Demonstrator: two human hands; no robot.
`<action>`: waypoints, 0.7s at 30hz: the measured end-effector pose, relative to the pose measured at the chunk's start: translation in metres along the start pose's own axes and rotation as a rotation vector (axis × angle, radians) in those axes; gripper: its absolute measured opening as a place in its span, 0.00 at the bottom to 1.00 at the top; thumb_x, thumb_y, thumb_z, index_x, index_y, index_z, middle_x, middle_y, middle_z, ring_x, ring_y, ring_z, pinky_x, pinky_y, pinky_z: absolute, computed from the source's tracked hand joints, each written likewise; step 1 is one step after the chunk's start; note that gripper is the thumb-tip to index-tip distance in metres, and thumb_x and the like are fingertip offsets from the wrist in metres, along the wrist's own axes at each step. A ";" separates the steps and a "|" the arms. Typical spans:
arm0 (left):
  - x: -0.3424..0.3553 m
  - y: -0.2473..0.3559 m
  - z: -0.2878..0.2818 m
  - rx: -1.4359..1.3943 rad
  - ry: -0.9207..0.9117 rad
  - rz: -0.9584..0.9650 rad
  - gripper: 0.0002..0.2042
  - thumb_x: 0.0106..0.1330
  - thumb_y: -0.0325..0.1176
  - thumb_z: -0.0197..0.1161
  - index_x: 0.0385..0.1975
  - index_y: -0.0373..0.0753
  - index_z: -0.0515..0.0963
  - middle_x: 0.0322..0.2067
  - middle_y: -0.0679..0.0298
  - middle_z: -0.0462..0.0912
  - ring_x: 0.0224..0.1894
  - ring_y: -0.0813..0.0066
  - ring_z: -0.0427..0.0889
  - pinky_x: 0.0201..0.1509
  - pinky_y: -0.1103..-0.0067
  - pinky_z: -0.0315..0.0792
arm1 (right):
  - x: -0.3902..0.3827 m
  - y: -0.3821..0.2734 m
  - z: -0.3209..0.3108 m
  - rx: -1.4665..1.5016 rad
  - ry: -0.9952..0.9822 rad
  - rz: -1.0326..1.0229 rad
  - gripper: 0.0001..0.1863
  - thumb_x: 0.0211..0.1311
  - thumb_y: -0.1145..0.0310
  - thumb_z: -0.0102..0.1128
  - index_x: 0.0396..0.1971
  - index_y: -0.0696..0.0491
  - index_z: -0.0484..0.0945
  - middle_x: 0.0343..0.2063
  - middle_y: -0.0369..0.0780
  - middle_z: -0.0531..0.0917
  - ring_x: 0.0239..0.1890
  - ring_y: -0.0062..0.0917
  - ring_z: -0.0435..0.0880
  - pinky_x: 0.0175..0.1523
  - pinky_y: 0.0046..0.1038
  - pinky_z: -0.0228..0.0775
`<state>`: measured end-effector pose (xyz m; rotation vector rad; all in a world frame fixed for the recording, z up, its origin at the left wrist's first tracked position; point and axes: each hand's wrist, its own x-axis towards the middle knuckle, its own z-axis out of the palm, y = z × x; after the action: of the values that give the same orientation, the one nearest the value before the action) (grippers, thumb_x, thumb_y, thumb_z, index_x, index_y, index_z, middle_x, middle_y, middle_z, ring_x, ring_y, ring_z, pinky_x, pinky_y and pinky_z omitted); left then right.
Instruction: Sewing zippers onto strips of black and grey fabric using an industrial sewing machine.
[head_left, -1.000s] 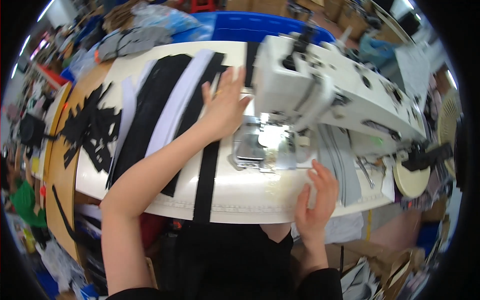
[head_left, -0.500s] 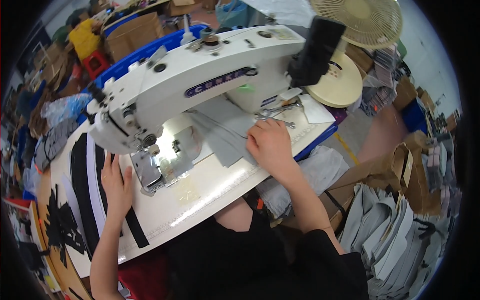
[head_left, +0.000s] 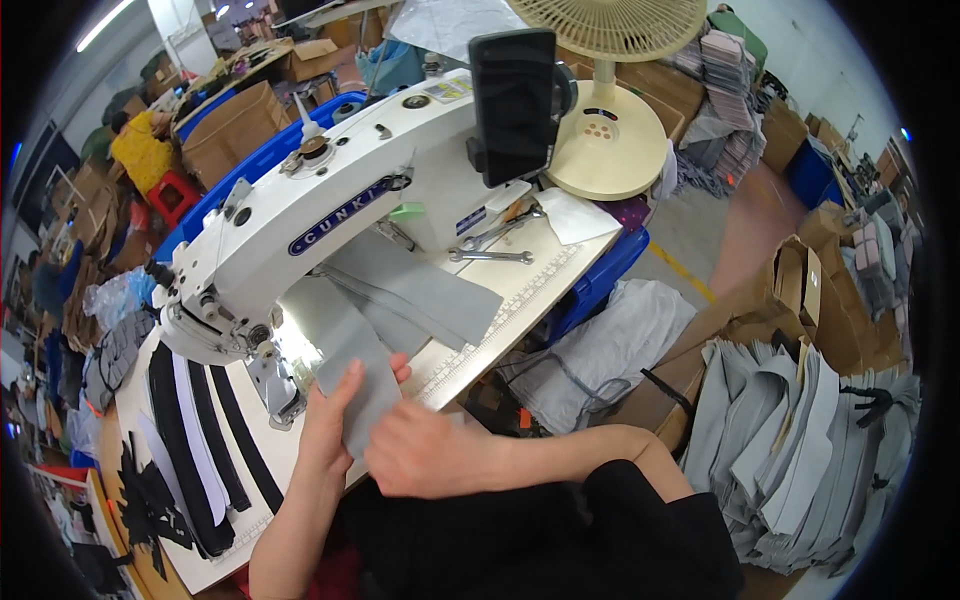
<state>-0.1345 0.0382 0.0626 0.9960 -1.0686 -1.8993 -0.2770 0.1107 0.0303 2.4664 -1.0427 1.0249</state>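
A grey fabric piece (head_left: 372, 392) slopes toward me in front of the white sewing machine (head_left: 330, 200). My left hand (head_left: 332, 420) holds it from the left, thumb on top and fingertips showing past its far side. My right hand (head_left: 415, 450), slightly blurred, is closed at the piece's near right edge; its fingertips are hidden. More grey fabric (head_left: 430, 295) lies on the table under the machine's arm. Left of the needle area, black strips (head_left: 245, 430) and a pale lilac strip (head_left: 200, 440) lie side by side.
Wrenches (head_left: 492, 256) lie beside the machine's base. A phone (head_left: 512, 105) stands upright on the machine, with a cream fan (head_left: 605, 150) behind. Stacked grey cut pieces (head_left: 770, 450) fill a box at the right. Black scraps (head_left: 150, 490) lie far left. A person in yellow (head_left: 140, 150) sits beyond.
Both hands have come together over the near table edge with a grey fabric piece between them. My left hand left the black strips; my right left the fabric by the wrenches. The view has shifted.
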 end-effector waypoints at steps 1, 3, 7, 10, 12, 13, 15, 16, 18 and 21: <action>0.005 0.001 -0.001 -0.036 0.051 -0.025 0.22 0.71 0.37 0.69 0.59 0.32 0.75 0.50 0.49 0.87 0.50 0.62 0.88 0.52 0.70 0.83 | -0.011 -0.012 0.008 0.103 0.027 -0.053 0.13 0.52 0.64 0.67 0.20 0.50 0.71 0.19 0.35 0.70 0.25 0.27 0.73 0.36 0.29 0.65; 0.011 -0.003 -0.021 -0.026 0.088 -0.042 0.20 0.70 0.35 0.70 0.57 0.32 0.76 0.48 0.51 0.87 0.48 0.63 0.89 0.51 0.71 0.83 | -0.031 -0.034 0.013 0.330 -0.079 -0.112 0.15 0.58 0.63 0.67 0.20 0.50 0.69 0.16 0.34 0.73 0.21 0.27 0.76 0.35 0.28 0.65; 0.003 -0.005 -0.043 -0.004 0.181 -0.011 0.17 0.68 0.31 0.71 0.53 0.34 0.79 0.44 0.58 0.88 0.42 0.72 0.88 0.48 0.74 0.83 | -0.072 -0.059 0.027 0.810 -0.244 -0.196 0.17 0.64 0.57 0.64 0.21 0.51 0.72 0.13 0.38 0.75 0.19 0.35 0.79 0.32 0.33 0.67; 0.000 -0.019 -0.054 0.096 0.188 0.137 0.15 0.69 0.32 0.72 0.52 0.35 0.80 0.43 0.64 0.88 0.40 0.78 0.87 0.48 0.79 0.80 | -0.088 -0.068 0.030 0.982 -0.486 -0.210 0.21 0.67 0.54 0.62 0.20 0.52 0.72 0.14 0.40 0.77 0.22 0.41 0.80 0.33 0.37 0.70; -0.003 -0.023 -0.056 0.105 0.244 0.182 0.14 0.69 0.32 0.71 0.51 0.35 0.81 0.43 0.65 0.88 0.40 0.79 0.86 0.49 0.80 0.80 | -0.079 -0.056 0.021 1.091 -0.588 -0.112 0.26 0.68 0.47 0.62 0.19 0.51 0.72 0.15 0.40 0.78 0.23 0.42 0.81 0.33 0.37 0.71; -0.009 -0.025 -0.059 0.095 0.217 0.173 0.13 0.69 0.31 0.71 0.50 0.34 0.81 0.43 0.65 0.88 0.41 0.80 0.85 0.48 0.80 0.79 | -0.073 -0.049 0.021 1.005 -0.569 -0.121 0.29 0.67 0.40 0.62 0.18 0.51 0.73 0.15 0.39 0.78 0.23 0.39 0.81 0.34 0.36 0.71; -0.021 -0.022 -0.067 0.074 0.236 0.179 0.12 0.70 0.30 0.71 0.49 0.33 0.81 0.42 0.65 0.88 0.41 0.81 0.84 0.48 0.80 0.79 | -0.049 -0.034 0.021 0.841 -0.255 0.005 0.24 0.60 0.41 0.70 0.21 0.47 0.78 0.19 0.34 0.78 0.25 0.30 0.80 0.36 0.33 0.69; -0.031 -0.018 -0.068 0.100 0.229 0.158 0.12 0.70 0.30 0.70 0.50 0.34 0.81 0.42 0.65 0.88 0.41 0.81 0.85 0.48 0.81 0.79 | -0.029 -0.025 0.018 0.747 -0.101 0.098 0.20 0.56 0.47 0.76 0.22 0.46 0.79 0.21 0.33 0.79 0.27 0.30 0.80 0.36 0.32 0.69; -0.040 -0.020 -0.068 0.110 0.237 0.144 0.12 0.70 0.29 0.70 0.51 0.35 0.81 0.41 0.66 0.88 0.41 0.82 0.85 0.48 0.81 0.79 | -0.013 -0.008 0.020 0.664 0.019 0.347 0.17 0.54 0.55 0.78 0.31 0.50 0.81 0.28 0.35 0.83 0.31 0.32 0.82 0.38 0.33 0.71; -0.046 -0.025 -0.072 0.170 0.193 0.243 0.12 0.70 0.29 0.70 0.50 0.34 0.81 0.41 0.65 0.88 0.41 0.83 0.85 0.48 0.82 0.79 | 0.025 0.014 0.026 0.745 0.083 0.494 0.14 0.61 0.70 0.68 0.46 0.57 0.81 0.38 0.43 0.83 0.40 0.40 0.80 0.46 0.37 0.74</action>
<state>-0.0571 0.0637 0.0270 1.0670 -1.1928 -1.5060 -0.2615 0.0747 0.0291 2.7083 -1.4927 1.9486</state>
